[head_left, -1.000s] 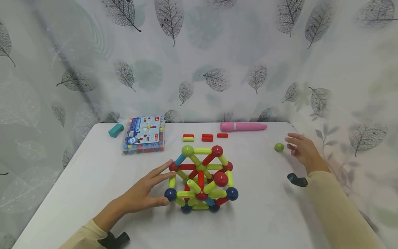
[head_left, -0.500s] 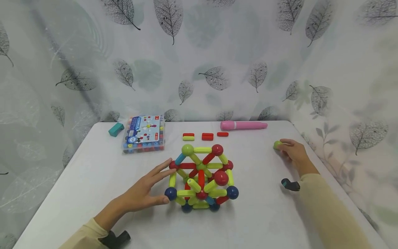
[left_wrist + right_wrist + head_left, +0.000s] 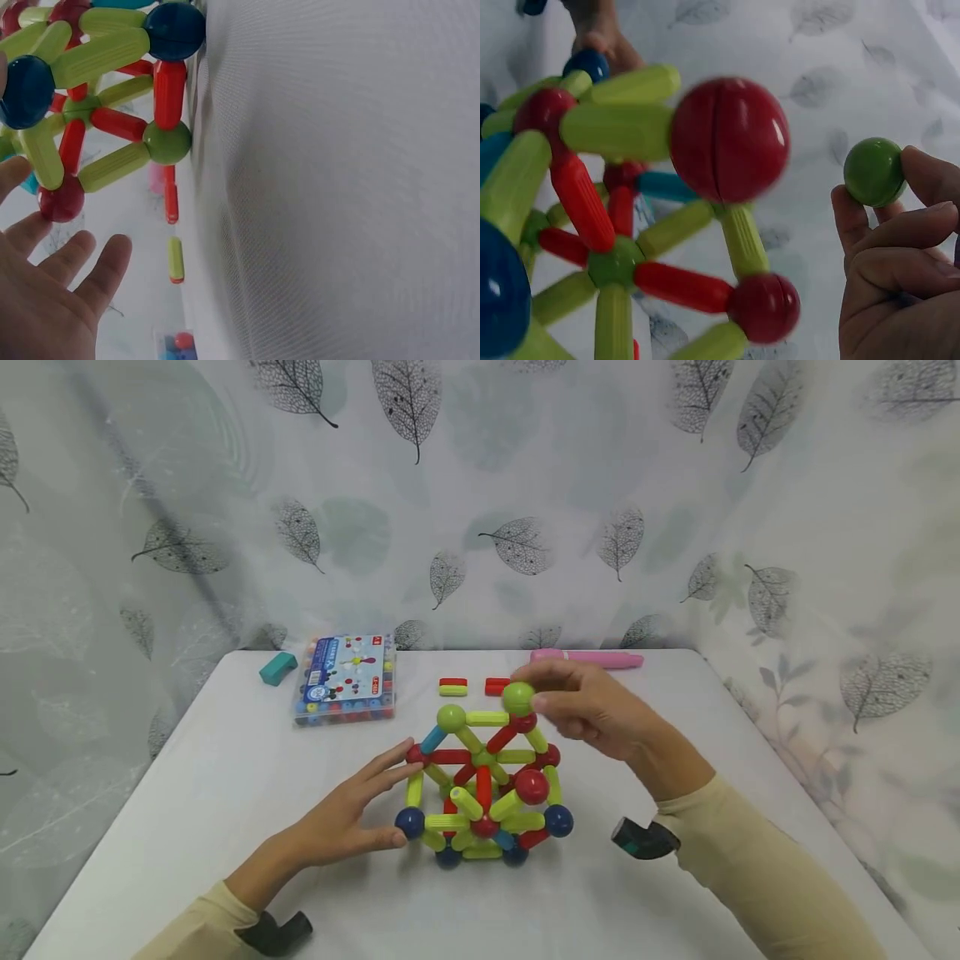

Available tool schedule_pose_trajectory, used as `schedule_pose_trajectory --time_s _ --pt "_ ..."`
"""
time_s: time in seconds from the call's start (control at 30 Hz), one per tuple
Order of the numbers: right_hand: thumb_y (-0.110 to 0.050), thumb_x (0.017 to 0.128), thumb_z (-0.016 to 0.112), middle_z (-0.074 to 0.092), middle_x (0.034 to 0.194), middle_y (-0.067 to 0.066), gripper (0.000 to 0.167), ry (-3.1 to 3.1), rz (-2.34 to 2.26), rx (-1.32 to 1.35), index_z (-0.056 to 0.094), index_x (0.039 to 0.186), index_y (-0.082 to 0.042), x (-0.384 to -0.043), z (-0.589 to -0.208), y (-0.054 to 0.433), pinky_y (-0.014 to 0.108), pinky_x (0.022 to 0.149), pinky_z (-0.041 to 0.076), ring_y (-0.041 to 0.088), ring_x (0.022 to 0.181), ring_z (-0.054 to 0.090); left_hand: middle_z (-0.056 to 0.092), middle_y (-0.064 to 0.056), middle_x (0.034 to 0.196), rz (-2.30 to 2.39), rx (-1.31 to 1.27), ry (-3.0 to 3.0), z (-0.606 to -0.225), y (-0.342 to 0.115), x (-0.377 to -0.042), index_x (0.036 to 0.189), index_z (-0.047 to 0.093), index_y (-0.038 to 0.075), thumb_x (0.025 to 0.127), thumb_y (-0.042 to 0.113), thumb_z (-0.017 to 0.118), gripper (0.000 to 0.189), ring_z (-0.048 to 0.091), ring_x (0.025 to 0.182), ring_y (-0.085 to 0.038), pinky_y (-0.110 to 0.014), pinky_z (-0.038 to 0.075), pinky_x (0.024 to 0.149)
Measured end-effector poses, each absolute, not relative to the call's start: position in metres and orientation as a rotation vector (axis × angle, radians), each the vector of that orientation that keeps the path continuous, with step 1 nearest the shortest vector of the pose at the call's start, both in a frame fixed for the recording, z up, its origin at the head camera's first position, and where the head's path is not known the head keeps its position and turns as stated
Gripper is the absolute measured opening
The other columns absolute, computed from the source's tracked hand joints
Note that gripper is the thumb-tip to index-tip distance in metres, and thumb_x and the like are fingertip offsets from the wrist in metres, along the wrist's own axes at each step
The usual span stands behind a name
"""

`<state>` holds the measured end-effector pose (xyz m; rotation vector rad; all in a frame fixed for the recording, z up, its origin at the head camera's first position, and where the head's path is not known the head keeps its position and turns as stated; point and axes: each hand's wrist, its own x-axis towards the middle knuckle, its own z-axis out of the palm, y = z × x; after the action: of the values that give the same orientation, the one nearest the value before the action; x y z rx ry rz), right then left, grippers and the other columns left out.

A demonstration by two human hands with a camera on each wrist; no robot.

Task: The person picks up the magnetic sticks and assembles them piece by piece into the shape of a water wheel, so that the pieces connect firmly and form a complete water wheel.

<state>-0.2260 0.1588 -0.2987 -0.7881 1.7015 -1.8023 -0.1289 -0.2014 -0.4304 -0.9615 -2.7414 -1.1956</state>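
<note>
A structure of coloured rods and balls (image 3: 483, 758) stands on the white table, with red, blue and green balls at its joints. My left hand (image 3: 341, 814) rests against its left side, fingers spread and straight, fingertips at a red ball (image 3: 61, 199) and thumb at a blue ball (image 3: 410, 823). Between thumb and fingers, my right hand (image 3: 600, 706) pinches a loose green ball (image 3: 874, 172) over the structure's upper right. In the head view this ball overlaps the red top ball; the right wrist view shows it apart from the structure. One green rod (image 3: 466, 803) at the front has a free end.
Behind the structure lie loose red and green rods (image 3: 453, 687). A clear box of parts (image 3: 345, 681) with a printed lid sits at back left, beside a teal block (image 3: 278, 668). At the back lies a pink stick-like object (image 3: 607, 658). Patterned curtains border the table.
My right hand has taken hold of the green ball at the table's right side and carried it left to the structure's top. My left hand has stayed in place.
</note>
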Motion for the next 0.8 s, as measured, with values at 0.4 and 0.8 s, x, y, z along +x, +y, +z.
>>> schedule_pose_trajectory --time_s 0.4,0.8 --pt "-0.014 0.094 0.072 0.069 0.119 0.010 0.033 1.895 -1.328 -0.758 0.069 0.127 -0.011 -0.202 -0.295 0.096 0.022 0.050 0.037 0.022 0.077 0.054 0.021 -0.004 0.170 -1.187 -0.993 -2.729 -0.432 -0.203 -0.130 0.158 0.038 0.032 0.086 0.036 0.080 0.083 0.029 0.152 -0.037 -0.068 0.042 0.106" --pt "-0.019 0.092 0.076 0.072 0.112 -0.003 0.032 2.017 -1.068 -0.901 0.073 0.124 -0.014 -0.200 -0.299 0.082 0.040 0.090 0.059 0.019 0.111 0.064 0.019 -0.004 0.170 -1.217 -0.983 -2.747 -0.432 -0.203 -0.129 0.157 0.039 0.032 0.087 0.035 0.079 0.080 0.029 0.152 -0.038 -0.069 0.041 0.106"
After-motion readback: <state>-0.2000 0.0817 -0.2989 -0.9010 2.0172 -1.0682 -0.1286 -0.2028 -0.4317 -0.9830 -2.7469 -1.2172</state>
